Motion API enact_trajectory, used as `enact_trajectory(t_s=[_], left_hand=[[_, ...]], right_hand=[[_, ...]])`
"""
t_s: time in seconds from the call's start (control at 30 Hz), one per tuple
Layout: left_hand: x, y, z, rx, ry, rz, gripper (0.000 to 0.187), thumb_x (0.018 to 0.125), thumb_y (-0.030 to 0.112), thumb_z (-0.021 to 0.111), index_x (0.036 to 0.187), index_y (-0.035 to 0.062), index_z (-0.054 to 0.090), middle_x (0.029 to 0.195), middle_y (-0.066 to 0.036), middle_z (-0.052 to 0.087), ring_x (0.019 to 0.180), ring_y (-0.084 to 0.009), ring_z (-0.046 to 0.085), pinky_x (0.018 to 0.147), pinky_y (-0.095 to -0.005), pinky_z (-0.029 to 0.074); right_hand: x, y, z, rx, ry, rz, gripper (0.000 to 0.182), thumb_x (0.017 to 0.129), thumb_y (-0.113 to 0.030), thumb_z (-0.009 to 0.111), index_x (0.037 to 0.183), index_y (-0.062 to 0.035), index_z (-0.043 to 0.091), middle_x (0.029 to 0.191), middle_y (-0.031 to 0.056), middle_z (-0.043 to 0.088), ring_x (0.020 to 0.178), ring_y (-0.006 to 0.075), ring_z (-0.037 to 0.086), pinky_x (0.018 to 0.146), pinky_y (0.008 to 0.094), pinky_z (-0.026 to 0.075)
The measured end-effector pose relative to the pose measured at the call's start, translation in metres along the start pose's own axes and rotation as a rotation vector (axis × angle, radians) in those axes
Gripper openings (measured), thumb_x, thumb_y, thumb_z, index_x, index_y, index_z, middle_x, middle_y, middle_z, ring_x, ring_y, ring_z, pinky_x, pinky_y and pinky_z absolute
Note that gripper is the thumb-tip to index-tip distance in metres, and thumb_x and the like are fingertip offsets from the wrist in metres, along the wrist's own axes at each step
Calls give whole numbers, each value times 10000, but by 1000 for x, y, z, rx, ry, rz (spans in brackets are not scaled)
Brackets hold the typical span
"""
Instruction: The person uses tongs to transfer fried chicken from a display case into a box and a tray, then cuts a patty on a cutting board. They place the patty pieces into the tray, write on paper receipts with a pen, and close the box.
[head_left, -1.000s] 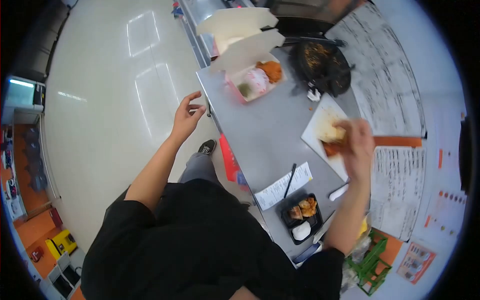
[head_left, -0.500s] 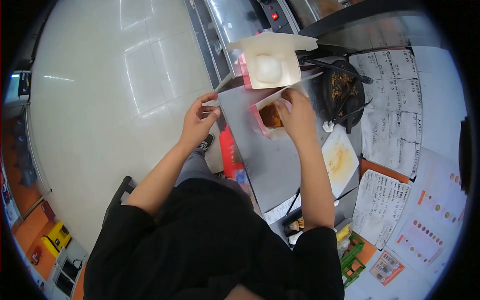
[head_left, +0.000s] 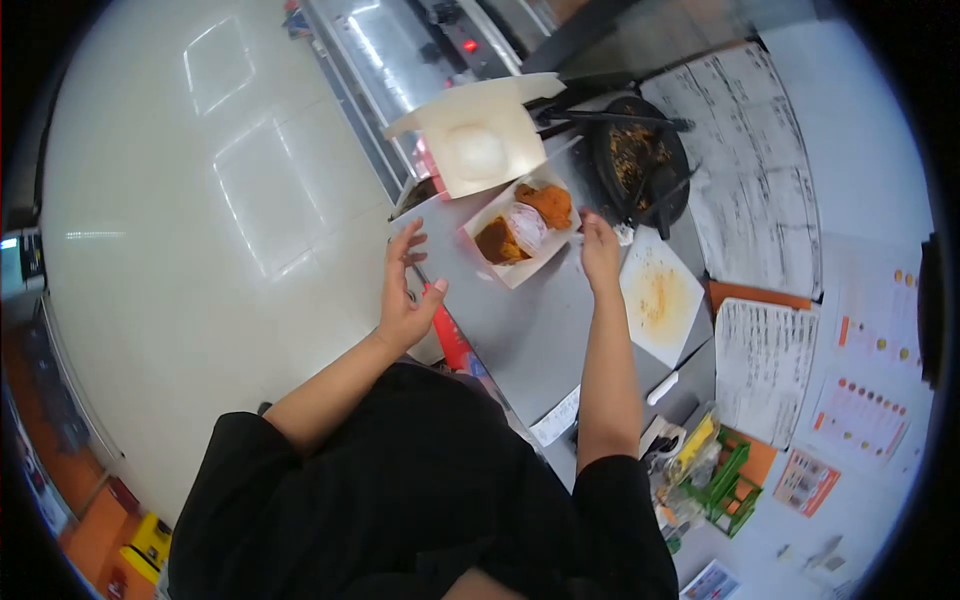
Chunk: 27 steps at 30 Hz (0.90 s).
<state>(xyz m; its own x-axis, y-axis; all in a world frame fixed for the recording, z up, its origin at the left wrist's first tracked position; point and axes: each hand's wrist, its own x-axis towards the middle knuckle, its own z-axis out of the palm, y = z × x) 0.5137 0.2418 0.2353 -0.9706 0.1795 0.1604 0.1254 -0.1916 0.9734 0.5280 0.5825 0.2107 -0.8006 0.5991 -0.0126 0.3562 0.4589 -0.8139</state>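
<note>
An open paper food box (head_left: pixel 545 268) stands on the grey counter (head_left: pixel 500 335). Inside lie a brown sauced piece (head_left: pixel 497 242), a round pale wrapped bundle (head_left: pixel 527 227) and an orange fried piece (head_left: pixel 548 204). My right hand (head_left: pixel 600 255) is beside the box's right corner, fingers bent close together; what they hold, if anything, is hidden. Fingers spread, my left hand (head_left: pixel 405 290) hovers empty at the counter's left edge. Behind, a second open box (head_left: pixel 440 150) contains a white rounded mound (head_left: pixel 480 152).
A dark pan (head_left: pixel 640 165) with crumbs and black tongs (head_left: pixel 640 121) sits at the back right. Nearer are a stained white cutting board (head_left: pixel 660 300), a white-handled utensil (head_left: pixel 662 388), a paper slip (head_left: pixel 556 418) and a green basket (head_left: pixel 735 490). Handwritten sheets (head_left: pixel 765 370) line the wall.
My right hand has come out of the nearer box to its right side, uncovering the bundle and fried piece. My left hand stays open. The view has shifted, moving the counter leftward.
</note>
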Motion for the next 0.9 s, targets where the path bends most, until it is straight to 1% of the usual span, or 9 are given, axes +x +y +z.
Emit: enact_trajectory(t_s=[0.13, 0.3, 0.43, 0.5, 0.6, 0.63, 0.67, 0.8, 0.9], left_hand=[[40, 13, -7, 145, -425, 162, 653, 877, 156, 635, 1470, 13, 403, 1464, -193, 469, 1342, -344, 446, 1106, -451, 348], [168, 72, -34, 314, -105, 708, 521, 894, 158, 627, 1368, -12, 495, 1417, -165, 507, 1279, -306, 503, 1087, -419, 374], [331, 198, 10, 138, 176, 836, 409, 907, 82, 649, 1303, 38, 553, 1224, -99, 558, 1084, -191, 557, 906, -313, 488], [396, 252, 49, 188, 112, 880, 463, 885, 276, 733, 1246, 35, 569, 1260, -128, 545, 1111, -241, 567, 880, -344, 508], [464, 321, 85, 900, 725, 1516, 840, 713, 641, 787, 1203, -9, 581, 1178, -189, 588, 1085, -368, 586, 939, -460, 486], [482, 319, 90, 796, 525, 1036, 772, 800, 419, 774, 1447, 161, 440, 1547, -179, 394, 1432, -429, 334, 1147, -561, 294], [500, 323, 88, 903, 417, 920, 702, 829, 401, 744, 1420, 144, 466, 1483, -174, 435, 1360, -403, 380, 1097, -525, 329], [461, 323, 37, 1277, 212, 1207, 451, 941, 325, 628, 1312, 74, 570, 1229, -157, 597, 1074, -297, 563, 896, -382, 467], [309, 292, 18, 1199, 41, 1423, 337, 1026, 268, 541, 1230, 21, 647, 1039, -145, 718, 860, -218, 701, 745, -274, 570]], right_hand=[[-32, -2, -4, -205, -101, 106, 455, 1045, -384, 487, 927, 11, 682, 760, 78, 680, 662, 173, 595, 643, 334, 484], [-181, 24, -10, -116, 231, 32, 238, 985, -229, 617, 936, 1, 654, 790, 123, 685, 702, 213, 648, 676, 368, 504], [-273, 40, -8, -454, 13, -257, 358, 871, -35, 570, 1219, 38, 607, 1343, 273, 543, 1267, 457, 486, 1095, 532, 363], [-289, 18, -2, -478, -5, -191, 430, 854, -41, 572, 1278, 28, 576, 1426, 271, 472, 1328, 471, 422, 1128, 560, 314], [-294, 21, 9, -478, 23, -164, 465, 849, -62, 580, 1306, 20, 558, 1463, 263, 443, 1359, 481, 390, 1133, 589, 299], [-300, 26, 15, -472, 51, -131, 464, 852, -72, 583, 1306, 19, 556, 1461, 260, 446, 1360, 482, 391, 1127, 596, 304], [-299, 12, 13, -488, 46, -99, 460, 858, -95, 592, 1302, 19, 555, 1477, 242, 434, 1359, 481, 393, 1120, 592, 318], [-321, -7, 18, -538, 107, -28, 306, 864, -157, 605, 1116, 10, 651, 1393, 185, 507, 1309, 383, 465, 1096, 516, 372], [-340, -31, -4, -204, -3, 239, 283, 945, -233, 579, 1066, 4, 676, 1217, 162, 631, 1100, 330, 610, 983, 463, 456]])
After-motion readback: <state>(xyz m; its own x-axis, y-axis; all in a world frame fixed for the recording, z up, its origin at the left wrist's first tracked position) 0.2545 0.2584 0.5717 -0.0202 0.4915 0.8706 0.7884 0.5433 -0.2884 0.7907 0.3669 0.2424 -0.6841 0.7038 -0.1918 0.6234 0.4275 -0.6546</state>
